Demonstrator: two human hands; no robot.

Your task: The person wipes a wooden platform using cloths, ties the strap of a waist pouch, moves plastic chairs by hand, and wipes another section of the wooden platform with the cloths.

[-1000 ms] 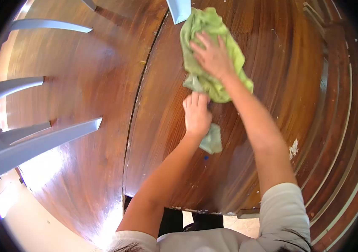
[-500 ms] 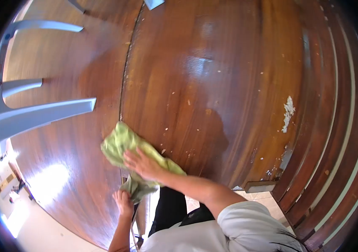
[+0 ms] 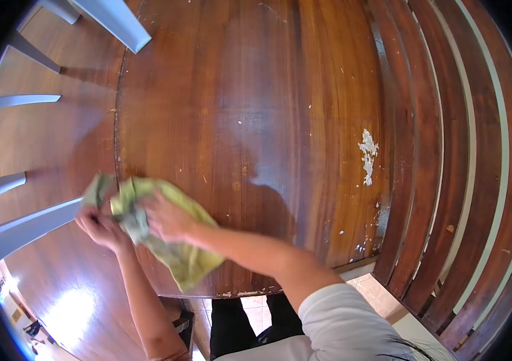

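A yellow-green cloth (image 3: 193, 268) lies bunched on the brown wooden tabletop (image 3: 208, 120), near its front edge at the lower left. My right hand (image 3: 168, 218) presses on the cloth, its fingers closed around a fold and blurred by motion. Just to the left, my left hand (image 3: 102, 227) is closed on a small grey-green cloth (image 3: 98, 189) that sticks up above the fingers. Part of a pale grey-green cloth also shows between the two hands, over the yellow-green one.
Light blue chair legs (image 3: 33, 225) rest on the tabletop at the left and upper left. White flaking patches (image 3: 368, 157) mark the wood at the right. Beyond stands a slatted wooden bench (image 3: 448, 180). A seam runs down the tabletop's left part.
Both hands and cloths came from the upper middle down to the lower left front. Since half a second ago, my left hand has risen beside the cloth. The view has shifted right.
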